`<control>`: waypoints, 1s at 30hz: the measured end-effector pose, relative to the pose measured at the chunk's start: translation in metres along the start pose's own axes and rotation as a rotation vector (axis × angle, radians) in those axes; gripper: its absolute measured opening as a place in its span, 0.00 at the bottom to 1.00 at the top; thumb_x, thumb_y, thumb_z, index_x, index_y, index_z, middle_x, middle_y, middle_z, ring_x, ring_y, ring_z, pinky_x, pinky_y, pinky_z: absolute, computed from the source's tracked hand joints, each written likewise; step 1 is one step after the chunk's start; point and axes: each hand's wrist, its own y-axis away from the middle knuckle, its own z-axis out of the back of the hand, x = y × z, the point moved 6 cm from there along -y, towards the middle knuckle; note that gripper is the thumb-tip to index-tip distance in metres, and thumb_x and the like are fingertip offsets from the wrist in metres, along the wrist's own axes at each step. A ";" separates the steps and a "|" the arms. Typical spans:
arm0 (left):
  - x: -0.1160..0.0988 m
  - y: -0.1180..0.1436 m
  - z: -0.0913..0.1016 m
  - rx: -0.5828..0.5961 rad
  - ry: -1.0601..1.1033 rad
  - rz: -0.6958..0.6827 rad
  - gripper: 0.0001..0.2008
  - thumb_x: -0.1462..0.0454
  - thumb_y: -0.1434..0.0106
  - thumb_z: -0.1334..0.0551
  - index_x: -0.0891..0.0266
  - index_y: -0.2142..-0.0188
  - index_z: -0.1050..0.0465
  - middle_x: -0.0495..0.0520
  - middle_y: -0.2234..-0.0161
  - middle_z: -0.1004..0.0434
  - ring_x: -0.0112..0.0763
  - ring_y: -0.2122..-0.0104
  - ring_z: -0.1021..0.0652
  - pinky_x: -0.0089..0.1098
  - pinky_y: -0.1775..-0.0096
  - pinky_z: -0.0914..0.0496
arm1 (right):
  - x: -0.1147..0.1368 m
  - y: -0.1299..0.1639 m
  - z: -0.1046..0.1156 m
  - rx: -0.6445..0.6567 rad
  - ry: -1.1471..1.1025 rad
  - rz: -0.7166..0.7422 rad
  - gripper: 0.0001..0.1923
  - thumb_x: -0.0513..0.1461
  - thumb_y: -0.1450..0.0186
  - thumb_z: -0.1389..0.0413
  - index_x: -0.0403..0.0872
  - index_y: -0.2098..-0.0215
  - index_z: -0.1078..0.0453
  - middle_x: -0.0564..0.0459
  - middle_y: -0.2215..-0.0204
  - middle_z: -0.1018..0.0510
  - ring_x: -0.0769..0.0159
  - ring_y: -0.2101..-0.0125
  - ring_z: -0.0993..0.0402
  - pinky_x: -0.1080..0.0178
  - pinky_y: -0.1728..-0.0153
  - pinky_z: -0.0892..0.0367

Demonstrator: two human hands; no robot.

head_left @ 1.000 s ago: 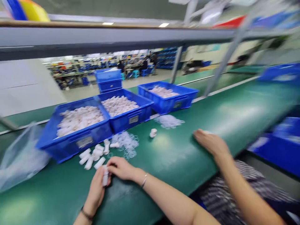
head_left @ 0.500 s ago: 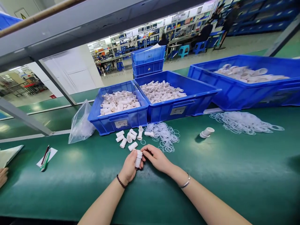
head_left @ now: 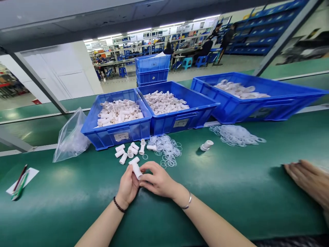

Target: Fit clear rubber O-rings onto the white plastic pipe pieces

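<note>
One white tube (head_left: 137,171) is held in front of the bench's loose parts, tilted, its near end toward the right hand; the left hand (head_left: 128,187) is partly closed around it, palm turned inward; the right hand (head_left: 158,181) is half curled, its fingertips at the tube's near end, whether gripping cannot be told; both forearms converge from the lower edge; about nine loose tubes (head_left: 123,158) lie beyond, one further tube (head_left: 207,145) stands apart to the right; two piles of clear rings (head_left: 167,145) and three large blue bins (head_left: 122,133) are present; one co-worker's hand (head_left: 308,178), blurred, is at far right
</note>
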 end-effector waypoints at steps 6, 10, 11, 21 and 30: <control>0.007 0.008 -0.013 0.140 -0.095 0.067 0.14 0.56 0.38 0.37 0.63 0.60 0.34 0.54 0.68 0.23 0.30 0.70 0.23 0.34 0.64 0.27 | -0.003 -0.001 0.006 -0.063 0.232 -0.067 0.07 0.33 0.35 0.48 0.48 0.61 0.30 0.44 0.51 0.30 0.58 0.50 0.35 0.52 0.53 0.33; 0.001 0.012 -0.016 0.198 -0.371 -0.002 0.18 0.52 0.36 0.42 0.62 0.54 0.38 0.57 0.65 0.23 0.32 0.72 0.23 0.33 0.68 0.30 | -0.026 -0.002 0.036 -0.136 0.364 -0.164 0.05 0.35 0.34 0.48 0.48 0.62 0.30 0.43 0.49 0.31 0.55 0.47 0.37 0.50 0.50 0.34; -0.005 0.011 -0.015 0.188 -0.481 -0.079 0.18 0.52 0.35 0.42 0.62 0.53 0.38 0.56 0.65 0.24 0.30 0.74 0.24 0.32 0.69 0.31 | -0.036 -0.001 0.050 -0.176 0.442 -0.212 0.05 0.36 0.34 0.48 0.48 0.63 0.30 0.43 0.49 0.32 0.54 0.46 0.38 0.49 0.48 0.36; -0.035 0.017 -0.015 0.145 -1.647 -0.638 0.20 0.69 0.44 0.35 0.54 0.52 0.29 0.57 0.50 0.35 0.45 0.48 0.34 0.49 0.46 0.37 | -0.130 0.081 0.160 -0.261 1.067 -0.916 0.09 0.41 0.38 0.46 0.43 0.68 0.27 0.35 0.45 0.38 0.35 0.41 0.52 0.33 0.51 0.47; -0.023 0.012 -0.014 0.199 -1.663 -0.548 0.14 0.69 0.40 0.40 0.57 0.55 0.29 0.54 0.60 0.27 0.39 0.57 0.28 0.41 0.52 0.33 | -0.103 0.030 0.085 0.181 0.544 -0.611 0.08 0.38 0.34 0.49 0.47 0.64 0.27 0.48 0.65 0.26 0.61 0.63 0.29 0.62 0.63 0.34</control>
